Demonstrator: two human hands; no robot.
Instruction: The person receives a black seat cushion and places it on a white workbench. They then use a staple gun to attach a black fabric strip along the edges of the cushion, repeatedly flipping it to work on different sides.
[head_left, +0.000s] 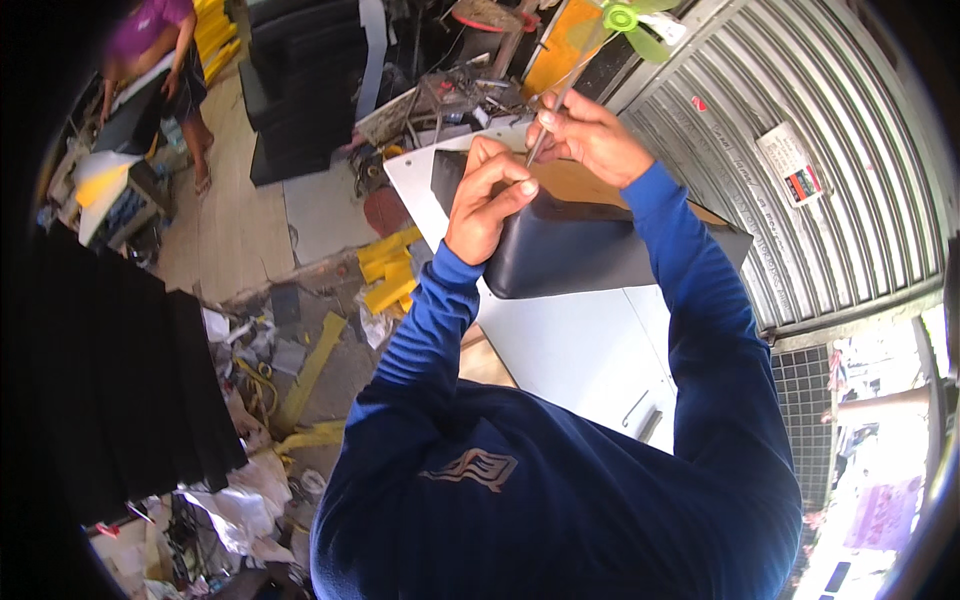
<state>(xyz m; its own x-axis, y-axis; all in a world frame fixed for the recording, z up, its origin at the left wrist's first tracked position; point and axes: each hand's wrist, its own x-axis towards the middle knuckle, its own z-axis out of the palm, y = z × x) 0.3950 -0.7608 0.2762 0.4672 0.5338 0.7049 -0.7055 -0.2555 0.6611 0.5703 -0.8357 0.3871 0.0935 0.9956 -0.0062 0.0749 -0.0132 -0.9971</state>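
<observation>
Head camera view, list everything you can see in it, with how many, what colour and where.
dark cushion: one, dark grey, on the white table, under both hands
white table: one, white, centre
thin metal tool: one, silvery, in the right hand, tip at the cushion's top edge
foam offcuts: several, yellow, on the floor left of the table
roller shutter: one, grey, ribbed, upper right
fan: one, green blades, top centre
black cloth: one, hanging at left
another person: one, purple top, upper left
left hand: pressing on the cushion's edge
right hand: gripping the tool
</observation>
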